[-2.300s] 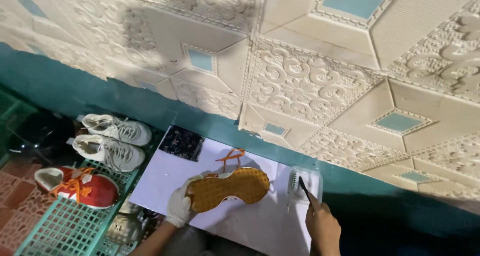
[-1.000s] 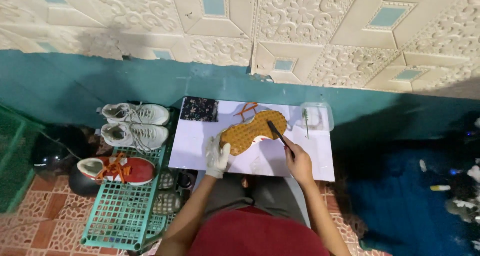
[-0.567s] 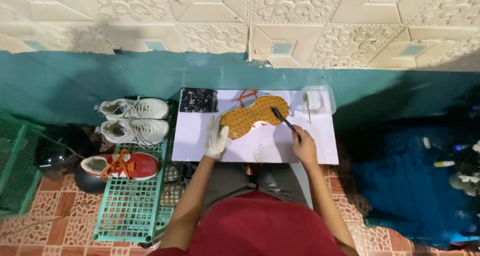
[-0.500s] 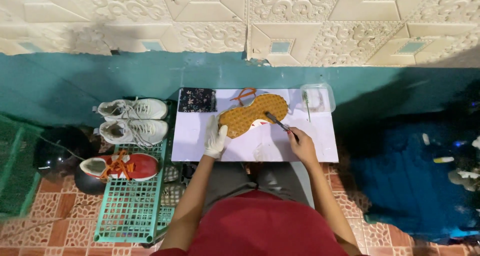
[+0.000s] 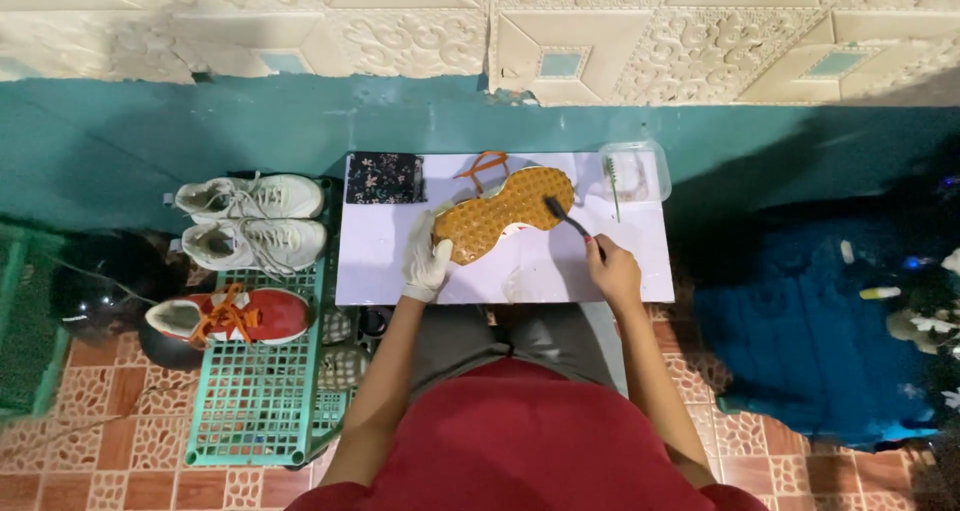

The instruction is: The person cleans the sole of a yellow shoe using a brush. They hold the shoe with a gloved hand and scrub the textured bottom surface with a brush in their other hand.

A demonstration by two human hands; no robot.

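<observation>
1. Behind everything runs a teal-painted wall base under cream embossed wall panels (image 5: 620,31), above a floor of reddish pebble-pattern tiles (image 5: 90,441).
2. On the left, a green plastic lattice crate (image 5: 255,401) carries three shoes: two white lace-up sneakers (image 5: 255,221) side by side and one red sneaker with orange laces (image 5: 230,316).
3. Next comes the low white desk (image 5: 380,271), with one dark floral cloth square (image 5: 385,178) at its far left corner.
4. The left hand (image 5: 427,261), in one white glove, is closed around the heel end of the shoe with the orange-yellow studded sole (image 5: 505,211), which lies sole-up at the middle of the desk with its orange laces trailing behind.
5. The right hand (image 5: 612,271), bare, is closed around one dark-handled small brush (image 5: 565,216), whose bristles touch the sole's toe end.
6. To scrub well, I judge, the gloved hand should pin the shoe firmly while short strokes work between the studs, keeping the bristles flat.
7. At the desk's far right corner sits one clear plastic container (image 5: 640,168), with one thin green-handled brush (image 5: 612,186) just beside it.
8. Further right lies a heap of blue cloth (image 5: 800,341).
</observation>
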